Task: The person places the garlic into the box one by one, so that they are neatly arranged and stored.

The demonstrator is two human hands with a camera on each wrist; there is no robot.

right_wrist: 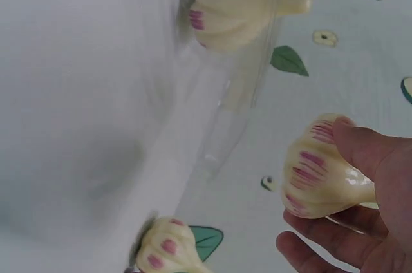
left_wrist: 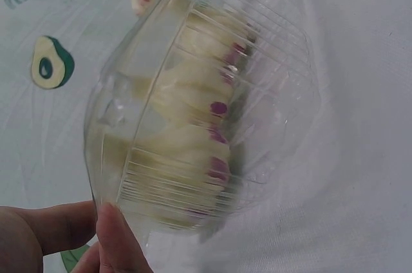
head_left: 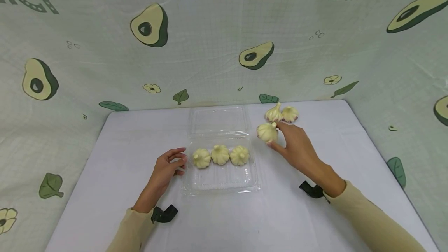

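Observation:
My right hand [head_left: 297, 147] holds a garlic bulb [head_left: 267, 132] between thumb and fingers, above the table to the right of a clear plastic clamshell container [head_left: 224, 182]. In the right wrist view, this bulb's purple-streaked underside [right_wrist: 309, 173] shows. Three garlic bulbs [head_left: 220, 154] sit in a row across the container, whose lid [head_left: 218, 121] lies folded back. At the container's left edge, my left hand [head_left: 166, 170] pinches the rim between thumb and finger, as the left wrist view shows.
Two more garlic bulbs [head_left: 273, 112] [head_left: 290, 114] lie together near the table's back edge, just beyond my right hand. A white cloth covers the table [head_left: 140, 135]. Behind and at both sides hangs a curtain [head_left: 206, 49] printed with avocados.

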